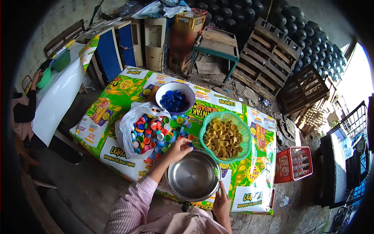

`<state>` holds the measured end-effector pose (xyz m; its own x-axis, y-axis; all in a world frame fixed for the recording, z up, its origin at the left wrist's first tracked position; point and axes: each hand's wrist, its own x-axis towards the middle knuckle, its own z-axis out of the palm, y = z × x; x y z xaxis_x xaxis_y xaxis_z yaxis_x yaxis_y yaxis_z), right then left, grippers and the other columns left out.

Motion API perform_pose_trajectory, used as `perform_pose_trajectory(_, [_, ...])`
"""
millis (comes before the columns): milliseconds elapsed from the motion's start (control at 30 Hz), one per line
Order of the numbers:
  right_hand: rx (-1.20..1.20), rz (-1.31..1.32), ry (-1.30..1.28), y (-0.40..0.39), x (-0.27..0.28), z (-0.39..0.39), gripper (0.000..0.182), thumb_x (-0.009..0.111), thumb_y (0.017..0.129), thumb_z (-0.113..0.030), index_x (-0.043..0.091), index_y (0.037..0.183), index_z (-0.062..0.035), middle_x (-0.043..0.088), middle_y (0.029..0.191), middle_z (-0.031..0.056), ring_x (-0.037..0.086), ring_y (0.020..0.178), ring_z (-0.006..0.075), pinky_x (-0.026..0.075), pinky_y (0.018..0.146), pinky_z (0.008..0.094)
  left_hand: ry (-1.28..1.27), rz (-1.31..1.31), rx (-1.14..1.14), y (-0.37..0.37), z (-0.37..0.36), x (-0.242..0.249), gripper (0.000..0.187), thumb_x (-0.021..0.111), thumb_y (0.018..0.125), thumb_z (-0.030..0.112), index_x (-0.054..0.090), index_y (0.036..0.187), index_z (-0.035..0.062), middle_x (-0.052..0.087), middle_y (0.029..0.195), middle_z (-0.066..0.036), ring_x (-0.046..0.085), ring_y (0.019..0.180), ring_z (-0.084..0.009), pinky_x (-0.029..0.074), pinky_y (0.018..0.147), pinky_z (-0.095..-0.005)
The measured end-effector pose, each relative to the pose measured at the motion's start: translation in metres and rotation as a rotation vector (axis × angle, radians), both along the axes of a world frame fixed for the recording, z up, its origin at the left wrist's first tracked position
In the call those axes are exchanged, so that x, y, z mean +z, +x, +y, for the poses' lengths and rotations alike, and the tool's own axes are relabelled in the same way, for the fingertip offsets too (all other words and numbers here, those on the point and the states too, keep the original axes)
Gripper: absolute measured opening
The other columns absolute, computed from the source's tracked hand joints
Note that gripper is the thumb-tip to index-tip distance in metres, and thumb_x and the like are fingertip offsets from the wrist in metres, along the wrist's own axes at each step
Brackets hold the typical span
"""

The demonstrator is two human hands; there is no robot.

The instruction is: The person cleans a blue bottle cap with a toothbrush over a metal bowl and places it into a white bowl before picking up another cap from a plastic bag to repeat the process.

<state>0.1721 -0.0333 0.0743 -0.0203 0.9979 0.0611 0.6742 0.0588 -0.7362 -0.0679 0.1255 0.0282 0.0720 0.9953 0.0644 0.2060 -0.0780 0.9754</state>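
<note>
My left hand (180,149) pinches a dark blue cap (190,144) above the far left rim of a steel bowl (193,175). My right hand (221,201) is at that bowl's right side, beside a thin green item (216,172) at the rim; its grip is unclear. The bowl looks empty inside. A white plastic bag (124,134) of mixed coloured caps (157,134) lies open to the left, with loose caps beside it. Blue caps (173,100) fill a white bowl (189,90) behind. Yellow caps (224,138) sit in a green basket (246,137).
A patterned sheet (89,123) covers the table. At the left, another person (25,113) sits by a white surface (62,93) with green bowls. A red crate (286,165) stands right of the table; wooden pallets (269,58) and a small table (216,46) are behind.
</note>
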Motion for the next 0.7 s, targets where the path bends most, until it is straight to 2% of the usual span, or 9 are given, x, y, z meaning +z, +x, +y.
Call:
perform_pose_trajectory(67, [-0.012,0.003,0.038,-0.005,0.0,-0.003,0.045,0.05,0.085,-0.002,0.042,0.129,-0.0076,0.059,0.102,0.0243,0.06,0.078,0.0403,0.047,0.062,0.0427,-0.013,-0.158,0.043,-0.021,0.056,0.038,0.031,0.062,0.084,0.015,0.052,0.11,0.0004,0.061,0.088,-0.003,0.057,0.074,-0.0091,0.047,0.064,-0.024])
perform_pose_trajectory(133, [-0.026,-0.043,-0.057,-0.01,-0.003,-0.008,0.046,0.05,0.085,-0.003,0.042,0.129,-0.0078,0.059,0.1,0.0249,0.06,0.077,0.0404,0.047,0.062,0.0427,-0.229,-0.457,0.147,-0.042,0.106,0.062,0.058,0.06,0.086,0.024,0.031,0.133,0.0048,0.056,0.108,-0.008,0.058,0.083,-0.0144,0.05,0.066,-0.0293])
perform_pose_trajectory(200, [-0.032,-0.054,-0.024,-0.018,0.001,-0.011,0.045,0.049,0.085,-0.003,0.042,0.129,-0.0069,0.06,0.094,0.0255,0.06,0.074,0.0405,0.047,0.062,0.0425,-0.488,-0.449,0.211,-0.057,0.136,0.054,0.084,0.061,0.082,0.041,0.012,0.141,0.0092,0.028,0.139,-0.014,0.056,0.094,-0.0192,0.051,0.068,-0.0357])
perform_pose_trajectory(267, [-0.049,-0.023,0.045,-0.021,-0.004,-0.014,0.044,0.049,0.085,-0.004,0.042,0.129,-0.0056,0.061,0.087,0.0254,0.06,0.069,0.0404,0.046,0.059,0.0426,-0.723,-0.58,0.001,-0.058,0.125,0.041,0.081,0.057,0.083,0.047,0.014,0.141,0.01,0.02,0.142,-0.014,0.054,0.097,-0.0192,0.051,0.069,-0.0354])
perform_pose_trajectory(333, [-0.066,0.004,0.059,-0.026,-0.008,-0.015,0.044,0.049,0.085,-0.004,0.042,0.129,-0.0047,0.061,0.083,0.025,0.058,0.065,0.0403,0.045,0.057,0.0422,-0.603,-0.421,-0.193,-0.047,0.092,0.015,0.068,0.055,0.084,0.048,0.027,0.135,0.0108,0.036,0.134,-0.011,0.057,0.09,-0.0166,0.046,0.067,-0.0296])
perform_pose_trajectory(400, [-0.076,0.024,0.143,-0.027,-0.015,-0.013,0.044,0.048,0.085,-0.003,0.042,0.129,-0.0048,0.06,0.082,0.0249,0.058,0.064,0.0401,0.044,0.056,0.042,-0.521,-0.409,-0.237,-0.041,0.044,0.011,0.042,0.052,0.089,0.039,0.047,0.118,0.0092,0.058,0.102,0.001,0.055,0.083,-0.0061,0.043,0.061,-0.0231])
perform_pose_trajectory(600, [-0.076,-0.02,0.006,-0.021,-0.007,-0.002,0.046,0.047,0.085,0.0,0.041,0.13,-0.004,0.059,0.093,0.0276,0.058,0.064,0.0387,0.045,0.057,0.0403,-0.057,-0.183,0.218,-0.075,-0.054,-0.03,0.011,0.059,0.085,0.013,0.054,0.091,0.0048,0.056,0.08,0.001,0.053,0.068,-0.0075,0.043,0.062,-0.0207])
perform_pose_trajectory(667, [-0.019,-0.037,0.094,-0.016,-0.014,0.005,0.045,0.045,0.085,0.001,0.041,0.13,-0.002,0.06,0.073,0.0234,0.057,0.055,0.0314,0.043,0.053,0.0368,0.035,0.071,0.358,-0.095,-0.07,-0.014,0.012,0.059,0.085,0.013,0.053,0.089,0.0029,0.058,0.076,-0.002,0.055,0.068,-0.0089,0.044,0.061,-0.023])
perform_pose_trajectory(700, [0.014,-0.064,0.103,-0.014,-0.015,0.008,0.045,0.045,0.085,0.001,0.04,0.13,-0.0018,0.061,0.075,0.0234,0.058,0.056,0.032,0.044,0.054,0.037,0.044,0.065,0.413,-0.103,-0.073,-0.013,0.011,0.059,0.085,0.011,0.054,0.089,0.0027,0.058,0.075,-0.002,0.055,0.067,-0.0094,0.044,0.06,-0.0236])
